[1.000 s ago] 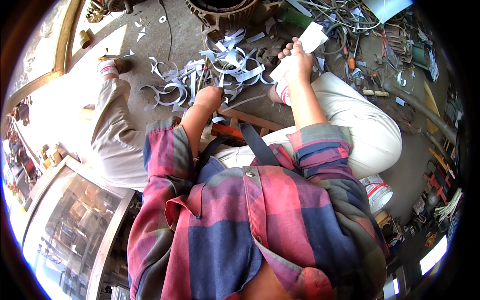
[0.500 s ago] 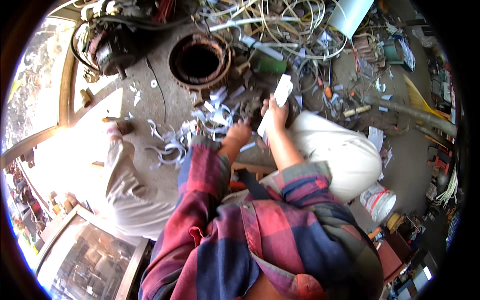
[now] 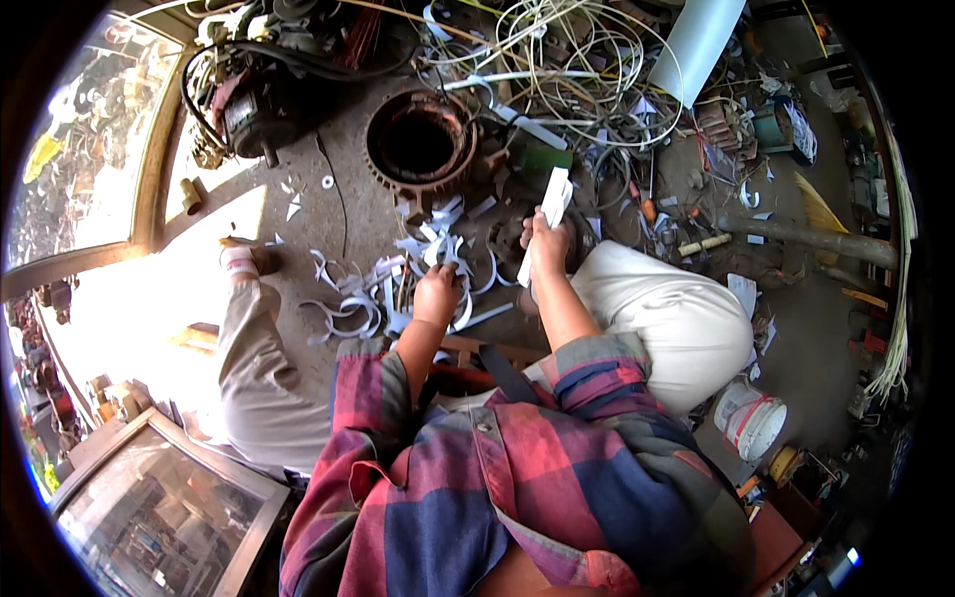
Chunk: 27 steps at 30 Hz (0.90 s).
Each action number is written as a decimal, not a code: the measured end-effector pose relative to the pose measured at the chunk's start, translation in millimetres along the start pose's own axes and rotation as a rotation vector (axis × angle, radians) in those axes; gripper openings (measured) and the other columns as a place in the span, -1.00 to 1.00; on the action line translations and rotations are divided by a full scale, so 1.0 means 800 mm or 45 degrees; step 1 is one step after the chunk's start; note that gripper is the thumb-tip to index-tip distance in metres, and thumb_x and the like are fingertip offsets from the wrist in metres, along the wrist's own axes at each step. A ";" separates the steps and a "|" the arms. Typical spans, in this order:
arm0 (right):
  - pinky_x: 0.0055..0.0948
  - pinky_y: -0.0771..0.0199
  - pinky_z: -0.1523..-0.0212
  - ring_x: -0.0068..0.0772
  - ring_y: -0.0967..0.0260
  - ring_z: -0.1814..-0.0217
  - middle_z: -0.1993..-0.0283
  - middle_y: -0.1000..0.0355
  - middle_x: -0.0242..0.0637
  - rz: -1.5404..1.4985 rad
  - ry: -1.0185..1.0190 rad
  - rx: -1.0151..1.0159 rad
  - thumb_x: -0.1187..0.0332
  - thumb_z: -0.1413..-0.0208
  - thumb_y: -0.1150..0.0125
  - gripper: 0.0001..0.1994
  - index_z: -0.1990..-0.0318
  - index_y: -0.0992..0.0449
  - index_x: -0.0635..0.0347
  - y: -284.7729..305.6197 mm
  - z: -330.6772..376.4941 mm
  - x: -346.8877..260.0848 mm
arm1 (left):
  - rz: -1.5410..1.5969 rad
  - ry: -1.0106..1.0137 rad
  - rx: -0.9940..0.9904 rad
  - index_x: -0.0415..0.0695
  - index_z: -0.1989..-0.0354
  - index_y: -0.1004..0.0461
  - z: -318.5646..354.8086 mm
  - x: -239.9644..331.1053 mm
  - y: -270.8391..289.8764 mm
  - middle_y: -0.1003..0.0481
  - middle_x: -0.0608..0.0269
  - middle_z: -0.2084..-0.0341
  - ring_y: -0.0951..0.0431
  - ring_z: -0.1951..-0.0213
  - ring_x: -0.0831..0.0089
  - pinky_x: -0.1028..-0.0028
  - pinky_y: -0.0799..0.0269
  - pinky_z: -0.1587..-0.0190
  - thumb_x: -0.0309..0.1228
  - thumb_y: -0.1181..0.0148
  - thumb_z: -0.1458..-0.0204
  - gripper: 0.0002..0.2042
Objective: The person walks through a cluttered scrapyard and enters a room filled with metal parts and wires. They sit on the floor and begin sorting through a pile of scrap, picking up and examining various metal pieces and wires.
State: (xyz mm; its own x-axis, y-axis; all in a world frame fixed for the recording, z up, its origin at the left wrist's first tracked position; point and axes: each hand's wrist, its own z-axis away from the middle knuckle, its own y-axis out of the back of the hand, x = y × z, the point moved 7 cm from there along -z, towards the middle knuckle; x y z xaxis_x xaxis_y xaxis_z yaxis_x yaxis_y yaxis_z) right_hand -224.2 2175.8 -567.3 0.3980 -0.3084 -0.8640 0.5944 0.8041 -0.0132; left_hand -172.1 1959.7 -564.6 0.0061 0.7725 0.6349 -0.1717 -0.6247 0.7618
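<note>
My right hand [image 3: 546,247] is closed around a long, folded white strip of paper or thin sheet [image 3: 557,195], which sticks out both above and below the fist and slants up to the right. My left hand [image 3: 438,293] hovers at or touches a heap of curled white cut-offs [image 3: 393,289]. Its fingers are curled in, and whatever may be between them is hidden. Just beyond the heap stands a round, rusty motor housing [image 3: 423,189] with a dark open bore. Behind my right hand, a dark metal part [image 3: 507,239] is partly covered.
Coiled pale tubing [image 3: 607,60] and a light-blue sheet [image 3: 696,50] lie at the far side. A dark motor [image 3: 261,124] stands at far left. To the right are a metal pipe [image 3: 811,241] and a white bucket [image 3: 751,418]. A framed glass panel [image 3: 159,507] leans at lower left.
My left hand has moved left, away from my right hand and over the curled scraps. My right hand still grips the white strip. The whole view has shifted slightly.
</note>
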 end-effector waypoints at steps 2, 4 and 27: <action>-0.59 -0.28 0.66 -0.61 -0.23 0.65 0.51 -0.37 -0.35 -0.045 -0.043 -0.053 0.38 -0.15 0.03 -0.81 0.14 -0.36 0.28 0.004 0.010 -0.005 | -0.199 0.024 -0.044 -0.11 0.14 -0.44 0.015 -0.008 -0.013 -0.41 -0.08 0.38 -0.48 0.34 -0.02 0.19 -0.42 0.33 -0.38 -0.24 0.18 -0.65; -0.55 -0.31 0.65 -0.59 -0.22 0.65 0.50 -0.36 -0.35 0.021 -0.036 -0.056 0.39 -0.15 0.04 -0.83 0.17 -0.36 0.27 0.009 0.016 -0.031 | -0.392 0.078 -0.125 -0.17 0.24 -0.45 0.018 -0.023 -0.027 -0.38 -0.04 0.31 -0.49 0.34 0.05 0.22 -0.45 0.31 -0.43 -0.12 0.11 -0.78; -0.47 -0.44 0.51 -0.48 -0.34 0.51 0.41 -0.40 -0.28 0.029 -0.282 -0.628 0.38 -0.16 0.03 -0.83 0.14 -0.39 0.22 -0.034 0.118 -0.015 | -0.581 0.319 0.127 -0.12 0.49 -0.56 0.047 -0.120 0.020 -0.47 0.11 0.34 -0.47 0.26 0.09 0.17 -0.41 0.24 -0.31 -0.13 0.16 -0.83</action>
State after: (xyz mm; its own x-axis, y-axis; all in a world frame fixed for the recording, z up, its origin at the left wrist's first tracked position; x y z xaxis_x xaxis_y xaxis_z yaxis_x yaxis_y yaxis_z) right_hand -179.1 2109.4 -508.7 0.5765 -0.3452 -0.7406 0.2067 0.9385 -0.2765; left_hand -138.2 1871.4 -608.8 -0.1794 0.9642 0.1954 -0.1116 -0.2173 0.9697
